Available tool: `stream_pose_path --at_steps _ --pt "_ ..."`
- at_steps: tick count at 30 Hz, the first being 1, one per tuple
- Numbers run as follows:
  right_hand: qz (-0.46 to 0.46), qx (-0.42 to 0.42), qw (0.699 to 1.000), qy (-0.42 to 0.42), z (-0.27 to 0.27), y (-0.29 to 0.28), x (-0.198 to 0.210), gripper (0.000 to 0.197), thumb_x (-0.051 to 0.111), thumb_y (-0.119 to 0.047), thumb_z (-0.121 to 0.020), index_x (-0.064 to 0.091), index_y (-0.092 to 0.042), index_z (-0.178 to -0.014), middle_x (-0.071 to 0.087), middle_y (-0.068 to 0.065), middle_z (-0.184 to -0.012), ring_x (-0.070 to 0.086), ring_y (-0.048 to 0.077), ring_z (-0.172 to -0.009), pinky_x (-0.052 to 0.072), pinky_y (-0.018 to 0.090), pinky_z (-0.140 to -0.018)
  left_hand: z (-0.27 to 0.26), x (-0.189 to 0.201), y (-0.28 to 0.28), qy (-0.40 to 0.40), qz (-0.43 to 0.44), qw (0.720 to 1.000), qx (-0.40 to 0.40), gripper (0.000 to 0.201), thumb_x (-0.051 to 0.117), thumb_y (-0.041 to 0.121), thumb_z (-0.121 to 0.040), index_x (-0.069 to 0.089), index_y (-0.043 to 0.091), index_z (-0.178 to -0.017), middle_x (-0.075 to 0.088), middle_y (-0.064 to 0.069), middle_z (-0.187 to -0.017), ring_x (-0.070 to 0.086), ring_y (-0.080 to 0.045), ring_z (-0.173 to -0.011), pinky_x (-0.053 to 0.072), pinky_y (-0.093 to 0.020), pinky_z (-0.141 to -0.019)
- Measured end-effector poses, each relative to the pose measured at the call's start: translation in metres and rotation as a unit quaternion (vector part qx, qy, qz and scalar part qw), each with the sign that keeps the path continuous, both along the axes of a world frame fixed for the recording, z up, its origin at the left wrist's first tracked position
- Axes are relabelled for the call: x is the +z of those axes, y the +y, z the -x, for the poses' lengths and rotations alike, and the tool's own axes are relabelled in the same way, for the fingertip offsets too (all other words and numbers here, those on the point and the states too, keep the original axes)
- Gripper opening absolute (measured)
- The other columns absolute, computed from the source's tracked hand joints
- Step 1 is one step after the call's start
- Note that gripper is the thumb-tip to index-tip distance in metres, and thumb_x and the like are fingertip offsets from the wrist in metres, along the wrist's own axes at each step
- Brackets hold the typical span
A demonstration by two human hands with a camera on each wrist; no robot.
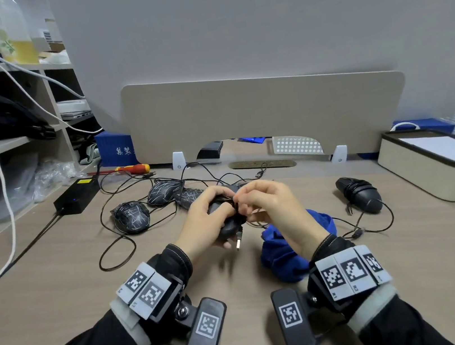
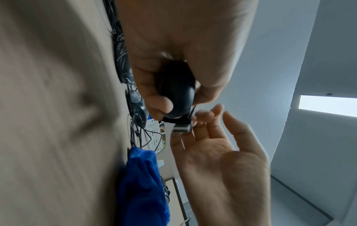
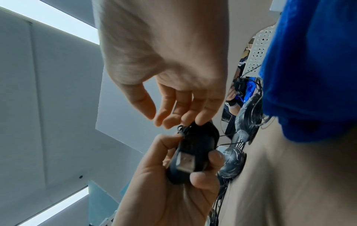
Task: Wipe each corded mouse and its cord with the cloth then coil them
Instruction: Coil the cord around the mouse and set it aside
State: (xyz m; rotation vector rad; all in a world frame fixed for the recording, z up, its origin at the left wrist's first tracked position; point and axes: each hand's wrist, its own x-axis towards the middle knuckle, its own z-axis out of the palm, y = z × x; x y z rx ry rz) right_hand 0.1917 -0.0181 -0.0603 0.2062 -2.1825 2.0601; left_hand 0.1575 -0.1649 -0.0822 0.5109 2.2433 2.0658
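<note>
While the left hand (image 1: 202, 220) grips a black mouse (image 3: 193, 154) above the desk (image 1: 62, 300), its cord is wrapped round it. The right hand (image 1: 265, 199) seems to touch the coil with loose fingertips (image 3: 201, 120). A blue cloth (image 1: 283, 255) lies just beside.

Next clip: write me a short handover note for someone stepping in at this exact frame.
Left hand grips a black mouse, cord wound round it, USB plug hanging loose.
Right hand is at the cord's wraps; whether it pinches them is unclear.
Blue cloth lies on the desk under the right wrist.
Done: one coiled mouse at right.
Left: finish this coil, then three patterned mice with loose cords.
</note>
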Motion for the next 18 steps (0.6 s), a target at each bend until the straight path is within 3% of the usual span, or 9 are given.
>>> stream_pose_path --at_steps 3,7,9,11,15,16,18 --pt "-0.092 -0.028 0.995 -0.018 0.004 0.002 0.0 0.017 0.064 -0.009 -0.092 0.069 -0.016 -0.078 0.059 -0.008 -0.061 0.052 0.002 -0.056 0.044 0.018 -0.056 -0.006 0.001 0.005 -0.013 0.011 0.999 -0.048 0.03 0.051 0.002 -0.094 0.058 0.027 -0.109 0.06 -0.006 -0.105 0.066 -0.014 -0.061 0.052 -0.032 -0.039" --pt "-0.094 -0.062 0.992 -0.06 0.003 0.019 0.007 0.016 0.064 -0.01 -0.092 0.066 -0.014 -0.078 0.053 -0.005 -0.059 0.046 0.007 -0.054 0.043 0.02 -0.053 -0.011 0.008 0.013 -0.125 -0.123 0.98 -0.093 0.045 0.036 0.002 -0.099 0.046 0.028 -0.134 0.056 -0.01 -0.131 0.072 -0.028 -0.074 0.057 -0.041 -0.047" --pt "-0.065 -0.069 0.993 -0.072 -0.001 0.03 0.013 0.011 0.063 -0.01 -0.092 0.066 -0.011 -0.082 0.049 -0.002 -0.06 0.043 0.011 -0.055 0.042 0.025 -0.057 -0.016 0.011 0.021 -0.142 -0.154 0.973 -0.098 0.037 0.039 0.006 -0.101 0.05 0.02 -0.133 0.062 -0.015 -0.126 0.072 -0.032 -0.074 0.059 -0.042 -0.054" --pt "-0.053 -0.071 0.993 -0.075 -0.008 0.04 0.018 0.008 0.062 -0.01 -0.091 0.065 -0.011 -0.084 0.049 -0.001 -0.06 0.044 0.013 -0.056 0.044 0.028 -0.062 -0.02 0.014 0.029 -0.15 -0.172 0.968 -0.104 0.029 0.048 0.011 -0.101 0.056 0.013 -0.129 0.065 -0.017 -0.117 0.069 -0.032 -0.08 0.06 -0.046 -0.07" --pt "-0.047 -0.063 0.994 -0.08 -0.026 0.062 0.034 0.01 0.062 -0.01 -0.09 0.063 -0.012 -0.08 0.052 0.0 -0.06 0.047 0.012 -0.055 0.045 0.028 -0.06 -0.027 0.027 0.048 -0.218 -0.197 0.948 -0.126 0.026 0.06 0.018 -0.094 0.058 0.012 -0.119 0.066 -0.015 -0.099 0.062 -0.03 -0.085 0.048 -0.056 -0.097" --pt "-0.061 -0.08 0.992 -0.074 -0.03 0.071 0.039 0.011 0.062 -0.01 -0.091 0.064 -0.012 -0.08 0.053 0.0 -0.06 0.048 0.012 -0.054 0.044 0.026 -0.058 -0.028 0.031 0.054 -0.227 -0.187 0.947 -0.13 0.024 0.06 0.019 -0.093 0.059 0.012 -0.116 0.066 -0.014 -0.096 0.063 -0.028 -0.082 0.049 -0.054 -0.096" --pt "-0.081 -0.174 0.98 -0.047 -0.032 0.097 0.046 0.015 0.062 -0.01 -0.09 0.065 -0.011 -0.076 0.057 0.0 -0.061 0.05 0.013 -0.056 0.043 0.021 -0.054 -0.031 0.039 0.066 -0.228 -0.145 0.955 -0.12 0.018 0.063 0.019 -0.091 0.062 0.01 -0.106 0.063 -0.014 -0.093 0.064 -0.024 -0.07 0.058 -0.044 -0.078"
